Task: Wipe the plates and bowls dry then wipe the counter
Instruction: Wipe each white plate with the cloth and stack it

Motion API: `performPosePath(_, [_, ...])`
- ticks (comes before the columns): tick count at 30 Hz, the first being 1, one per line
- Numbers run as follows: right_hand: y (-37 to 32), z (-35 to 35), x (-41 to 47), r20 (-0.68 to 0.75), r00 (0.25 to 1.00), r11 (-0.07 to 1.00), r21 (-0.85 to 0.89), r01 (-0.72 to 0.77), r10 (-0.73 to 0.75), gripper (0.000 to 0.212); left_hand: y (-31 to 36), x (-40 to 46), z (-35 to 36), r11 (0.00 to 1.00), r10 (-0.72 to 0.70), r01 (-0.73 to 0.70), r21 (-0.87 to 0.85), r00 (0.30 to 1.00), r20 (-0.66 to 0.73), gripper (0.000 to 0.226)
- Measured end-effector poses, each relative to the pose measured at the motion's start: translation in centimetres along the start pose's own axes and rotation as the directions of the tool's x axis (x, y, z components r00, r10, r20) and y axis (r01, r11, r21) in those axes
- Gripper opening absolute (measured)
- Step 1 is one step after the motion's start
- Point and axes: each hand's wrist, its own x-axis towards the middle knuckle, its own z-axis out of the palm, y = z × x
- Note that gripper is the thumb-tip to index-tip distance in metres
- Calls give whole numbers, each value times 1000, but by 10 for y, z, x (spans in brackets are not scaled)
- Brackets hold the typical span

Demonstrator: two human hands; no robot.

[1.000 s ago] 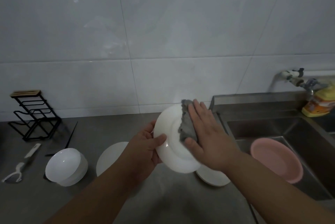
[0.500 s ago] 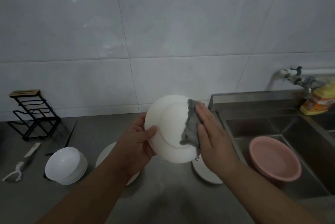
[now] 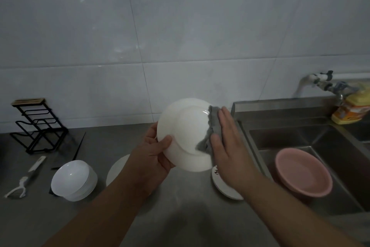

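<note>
- Plate (image 3: 188, 136), white, held up off the table (image 3: 180, 216) in front of the tiled wall, tilted with its underside and foot ring facing the camera.
- Left hand (image 3: 152, 158) grips the plate's left rim: thumb curled over the near face, the other fingers behind it and out of sight.
- Right hand (image 3: 226, 142) lies nearly flat, fingers straight and together, pressing a grey cloth (image 3: 208, 132) against the plate's right side; the cloth is pinned under palm and fingers, not bunched in a fist.
- Judgement: step in hand is drying the plate's back. Best done with the cloth kept spread under the flat fingers, swept round the foot ring where water tends to sit, while the left hand turns the rim to bring undried parts under the cloth.
- Risk: glazed plate held by one edge only; too hard a push from the right could twist it out of the left grip.
- On the table below: another plate (image 3: 118, 170) partly hidden by the left forearm, a further plate (image 3: 222, 186) with dark marking under the right wrist, and stacked white bowls (image 3: 74, 180) at left.
- Pink basin (image 3: 302, 172) sits in the steel sink (image 3: 340, 146) at right.
</note>
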Motion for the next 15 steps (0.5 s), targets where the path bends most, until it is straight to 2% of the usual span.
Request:
performPosePath(3, [-6, -14, 22, -34, 999, 1000, -18, 0, 0, 69, 0, 2, 8, 999, 31, -30, -21, 999, 20, 53])
performPosePath(6, [-17, 3, 1, -78, 996, 998, 47, -30, 33, 71, -2, 5, 15, 997, 65, -64, -42, 998, 15, 45])
performPosePath(10, [-18, 21, -28, -115, 978, 965, 215, -148, 175, 75, -11, 2, 7, 999, -25, 24, 34, 998, 54, 55])
performPosePath(12, [-7, 7, -12, -106, 982, 962, 245, -124, 154, 70, -6, 2, 4, 989, -107, 100, 105, 992, 61, 59])
performPosePath(15, [3, -24, 20, 4, 1000, 983, 183, -14, 13, 60, 5, 5, 0, 960, -186, 177, 216, 982, 23, 49])
